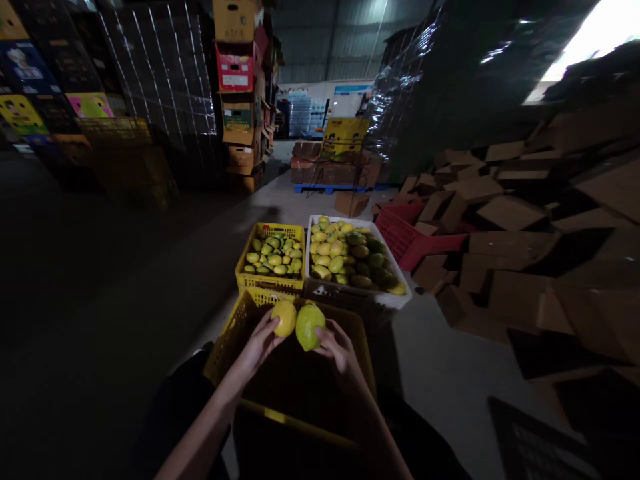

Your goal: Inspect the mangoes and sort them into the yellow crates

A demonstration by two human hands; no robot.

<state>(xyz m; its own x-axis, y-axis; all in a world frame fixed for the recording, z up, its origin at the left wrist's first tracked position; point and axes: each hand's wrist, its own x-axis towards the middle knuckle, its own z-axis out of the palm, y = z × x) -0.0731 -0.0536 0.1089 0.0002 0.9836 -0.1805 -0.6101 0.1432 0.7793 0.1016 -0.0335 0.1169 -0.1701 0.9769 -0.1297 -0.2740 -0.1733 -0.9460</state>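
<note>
My left hand [261,341] holds a yellow lemon [285,318] between thumb and fingers. Close beside it, a yellow-green lemon [310,327] is gripped by my right hand [338,345]. Both fruits are above a large yellow crate [227,333], whose inside is dark. Behind that crate on the left stands a smaller yellow crate [270,283] with many green and yellow lemons [275,253]. To its right, a white crate [403,299] is filled with yellow and green lemons [336,264].
A red crate [400,233] lies tilted by a heap of cardboard boxes [510,267] on the right. Stacked cartons [239,120] rise at the back left. Beyond the crates, a blue pallet [325,189] carries boxes.
</note>
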